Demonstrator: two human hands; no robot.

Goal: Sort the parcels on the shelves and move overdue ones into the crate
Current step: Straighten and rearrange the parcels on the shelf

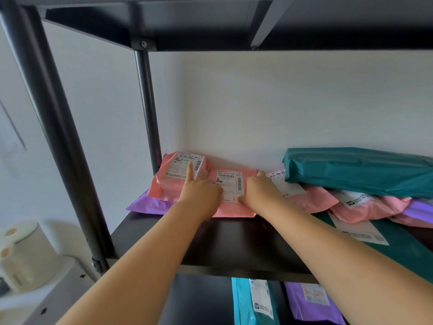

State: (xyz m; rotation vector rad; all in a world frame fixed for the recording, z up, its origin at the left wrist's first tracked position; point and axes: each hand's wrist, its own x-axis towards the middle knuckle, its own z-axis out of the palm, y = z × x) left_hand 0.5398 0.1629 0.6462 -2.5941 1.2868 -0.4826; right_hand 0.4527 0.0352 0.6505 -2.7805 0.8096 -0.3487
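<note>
Pink parcel (234, 209), long axis front-to-back, lies between my hands: left hand (199, 191) open, forefinger on the neighbouring salmon parcel (164, 184); right hand (260, 191) resting upon it, grip not discernible.

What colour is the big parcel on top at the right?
The parcel is teal, clearest in the head view.

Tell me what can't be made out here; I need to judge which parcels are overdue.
Head view only:
- Handwritten code on the middle pink parcel's label: partly covered by the left hand and right hand.
- Printed label text: too small to read.
- Big teal parcel: cut off by the right edge, no label showing.
- Lower-shelf parcels: cut by the bottom edge.
- Crate: out of view.
</note>
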